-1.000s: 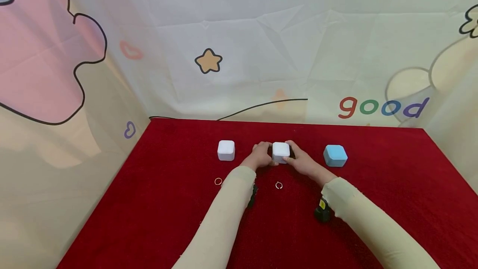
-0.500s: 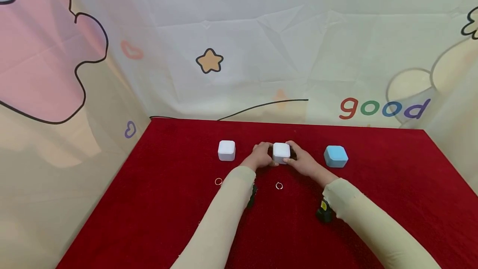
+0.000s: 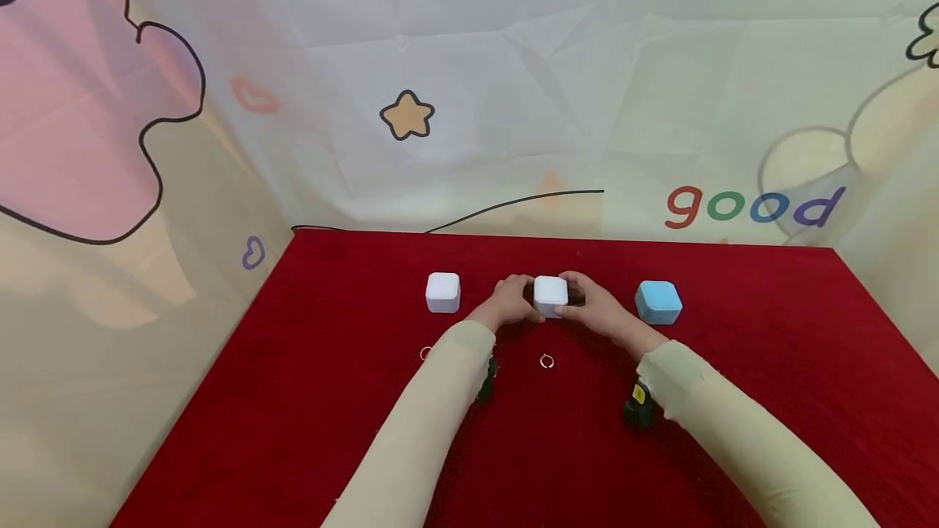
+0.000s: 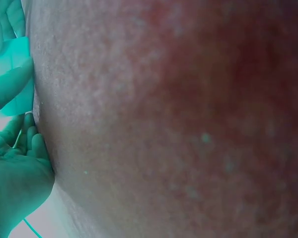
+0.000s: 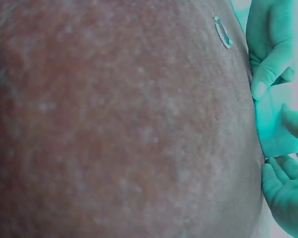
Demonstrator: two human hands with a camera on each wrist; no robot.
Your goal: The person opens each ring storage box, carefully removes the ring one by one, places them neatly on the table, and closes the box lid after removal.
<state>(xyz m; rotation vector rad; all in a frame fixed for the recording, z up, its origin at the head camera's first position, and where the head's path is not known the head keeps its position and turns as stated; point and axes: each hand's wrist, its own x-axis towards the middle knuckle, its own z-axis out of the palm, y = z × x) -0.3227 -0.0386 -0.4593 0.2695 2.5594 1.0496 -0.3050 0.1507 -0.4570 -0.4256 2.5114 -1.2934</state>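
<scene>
The left hand [image 3: 511, 301] and right hand [image 3: 597, 308] hold a small white ring box [image 3: 550, 295] between them at mid-table. Its shape is a rounded cube, and it looks shut. From the left side, the left hand's thumb and fingers grip the box low down. The right hand curls round the other side, with its thumb [image 5: 294, 121] laid across the front in the right wrist view. Just in front of the box lies a small silver-coloured open ring [image 3: 547, 361]. Another ring [image 3: 425, 353] is partly covered by the left sleeve.
A second white box [image 3: 443, 292] stands to the left and a light blue box [image 3: 659, 302] to the right, beside the right wrist. Red cloth [image 3: 293, 398] covers the table. Behind it hangs a printed curtain [image 3: 469, 121].
The hands and box hold nearly the same place. The left forearm has shifted slightly left, covering more of the left ring. The right wrist has moved slightly outward.
</scene>
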